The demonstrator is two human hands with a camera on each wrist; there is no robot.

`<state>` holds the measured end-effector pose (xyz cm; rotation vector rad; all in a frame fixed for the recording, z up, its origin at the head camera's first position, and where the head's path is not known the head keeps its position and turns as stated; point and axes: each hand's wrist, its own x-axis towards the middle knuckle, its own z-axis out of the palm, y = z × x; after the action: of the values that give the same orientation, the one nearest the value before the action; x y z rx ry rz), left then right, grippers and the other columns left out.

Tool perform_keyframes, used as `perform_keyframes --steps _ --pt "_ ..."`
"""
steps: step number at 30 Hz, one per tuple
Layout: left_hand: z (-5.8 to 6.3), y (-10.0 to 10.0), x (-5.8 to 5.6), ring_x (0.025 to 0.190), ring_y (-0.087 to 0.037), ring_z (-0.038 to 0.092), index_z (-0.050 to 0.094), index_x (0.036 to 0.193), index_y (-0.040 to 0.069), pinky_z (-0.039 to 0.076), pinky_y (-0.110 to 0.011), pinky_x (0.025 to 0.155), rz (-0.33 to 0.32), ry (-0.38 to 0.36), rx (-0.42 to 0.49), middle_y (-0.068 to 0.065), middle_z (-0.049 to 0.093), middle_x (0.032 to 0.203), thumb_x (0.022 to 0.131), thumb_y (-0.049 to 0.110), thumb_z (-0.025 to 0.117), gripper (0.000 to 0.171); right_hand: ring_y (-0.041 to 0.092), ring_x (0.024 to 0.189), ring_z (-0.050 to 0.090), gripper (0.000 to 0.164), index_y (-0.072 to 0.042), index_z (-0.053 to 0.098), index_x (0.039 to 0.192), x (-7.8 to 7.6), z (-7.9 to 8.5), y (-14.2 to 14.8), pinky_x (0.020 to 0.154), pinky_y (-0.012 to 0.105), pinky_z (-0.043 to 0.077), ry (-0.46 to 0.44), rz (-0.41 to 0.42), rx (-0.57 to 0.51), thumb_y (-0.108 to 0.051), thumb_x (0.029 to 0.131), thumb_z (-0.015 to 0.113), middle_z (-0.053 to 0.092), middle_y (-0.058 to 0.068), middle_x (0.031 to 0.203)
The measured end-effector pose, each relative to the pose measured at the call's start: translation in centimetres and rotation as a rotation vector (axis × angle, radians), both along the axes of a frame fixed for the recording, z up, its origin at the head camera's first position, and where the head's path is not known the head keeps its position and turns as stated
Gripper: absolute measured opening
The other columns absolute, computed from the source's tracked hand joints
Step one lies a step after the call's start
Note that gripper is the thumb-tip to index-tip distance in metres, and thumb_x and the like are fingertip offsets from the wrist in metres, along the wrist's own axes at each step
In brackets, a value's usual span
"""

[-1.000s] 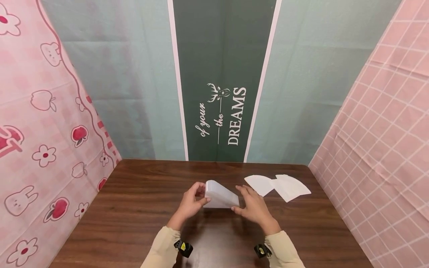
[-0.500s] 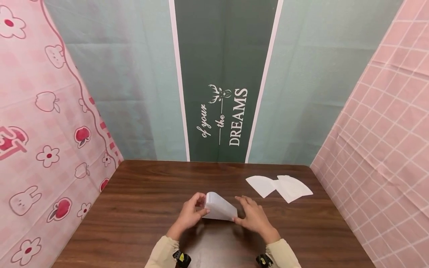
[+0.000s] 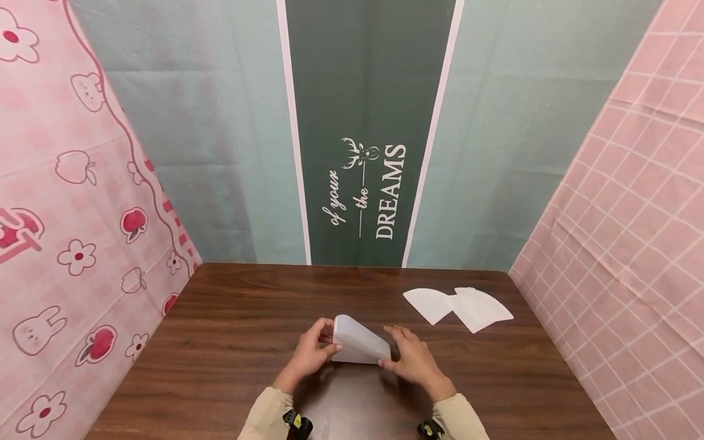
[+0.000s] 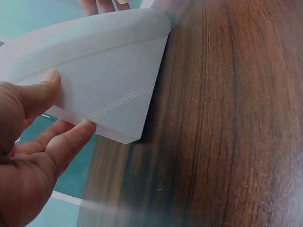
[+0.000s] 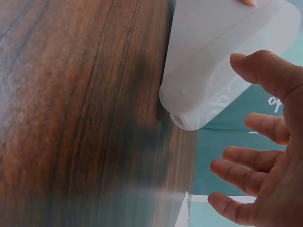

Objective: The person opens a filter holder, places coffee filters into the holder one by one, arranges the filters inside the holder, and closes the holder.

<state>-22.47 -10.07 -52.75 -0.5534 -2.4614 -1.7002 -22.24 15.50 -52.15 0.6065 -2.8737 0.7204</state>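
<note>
Between both hands, near the table's (image 3: 231, 342) front edge, stands a white wedge-shaped sleeve (image 3: 359, 342), long axis running ten to four o'clock. The left hand (image 3: 310, 353) pinches its wide end; the right hand (image 3: 414, 357), fingers loosely spread, touches its narrow end.

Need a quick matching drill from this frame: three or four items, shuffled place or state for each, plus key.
1. white translucent cone-shaped plastic holder
2. two flat white fan-shaped papers
3. dark brown wooden table
4. dark green banner

A. hangs behind the table
B. held between both hands
C. lie flat at the far right of the table
D. bears everything

Pairs: 1-B, 2-C, 3-D, 4-A
</note>
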Motion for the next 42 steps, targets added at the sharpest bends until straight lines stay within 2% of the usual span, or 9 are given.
perform_keyframes --steps 6,10,14,23,31,37,42 --pt "-0.4 0.2 -0.4 0.085 -0.024 0.061 0.053 0.106 0.005 0.050 -0.033 0.075 0.013 -0.014 -0.005 -0.008 0.063 0.097 0.080 0.005 0.073 0.033 0.035 0.112 0.050 0.066 -0.004 0.052 0.128 -0.6 -0.1 -0.3 0.083 0.059 0.040 0.022 0.019 -0.060 -0.029 0.072 0.079 0.053 0.017 0.123" --pt "-0.6 0.2 -0.6 0.084 -0.026 0.062 0.053 0.106 0.004 0.050 -0.034 0.074 0.016 -0.010 0.026 -0.010 0.063 0.097 0.080 0.005 0.073 0.033 0.034 0.113 0.050 0.064 -0.004 0.053 0.127 -1.1 -0.1 -0.6 0.084 0.057 0.041 0.024 0.045 -0.099 -0.025 0.072 0.078 0.053 0.016 0.123" --pt "-0.8 0.2 -0.7 0.084 -0.028 0.061 0.053 0.107 0.004 0.050 -0.037 0.073 0.025 0.006 0.041 -0.011 0.062 0.097 0.080 0.004 0.073 0.033 0.032 0.113 0.050 0.063 -0.003 0.052 0.126 -1.4 0.0 -0.8 0.087 0.051 0.042 0.031 0.070 -0.137 -0.022 0.073 0.078 0.054 0.016 0.123" --pt "-0.8 0.3 -0.9 0.085 -0.024 0.062 0.053 0.107 0.005 0.050 -0.033 0.074 0.048 0.001 -0.030 -0.009 0.063 0.097 0.080 0.005 0.072 0.033 0.032 0.111 0.051 0.063 -0.002 0.052 0.127 -1.8 0.3 -1.4 0.089 0.046 0.042 0.035 0.086 -0.157 -0.019 0.073 0.077 0.054 0.016 0.123" --pt "-0.9 0.2 -1.1 0.084 -0.026 0.062 0.053 0.108 0.003 0.051 -0.032 0.073 0.052 0.013 -0.055 -0.012 0.064 0.097 0.079 0.002 0.072 0.034 0.031 0.104 0.055 0.059 0.003 0.052 0.124 -2.7 0.1 -2.7 0.083 0.045 0.046 0.047 0.183 -0.215 -0.015 0.074 0.077 0.056 0.017 0.119" --pt "-0.8 0.2 -1.2 0.084 -0.026 0.062 0.053 0.108 0.003 0.051 -0.031 0.072 0.042 -0.007 -0.051 -0.012 0.064 0.098 0.080 0.003 0.072 0.035 0.025 0.094 0.058 0.047 0.000 0.058 0.116 -2.9 -0.1 -3.2 0.077 0.042 0.049 -0.005 0.163 -0.245 -0.013 0.075 0.078 0.060 0.013 0.110" --pt "-0.5 0.0 -1.4 0.083 -0.026 0.063 0.055 0.106 0.002 0.051 -0.031 0.070 0.040 -0.025 -0.047 -0.014 0.065 0.096 0.076 0.003 0.075 0.036 0.024 0.092 0.058 0.044 -0.001 0.059 0.114 -2.9 0.1 -3.2 0.076 0.041 0.049 -0.026 0.153 -0.215 -0.013 0.076 0.077 0.061 0.013 0.110"
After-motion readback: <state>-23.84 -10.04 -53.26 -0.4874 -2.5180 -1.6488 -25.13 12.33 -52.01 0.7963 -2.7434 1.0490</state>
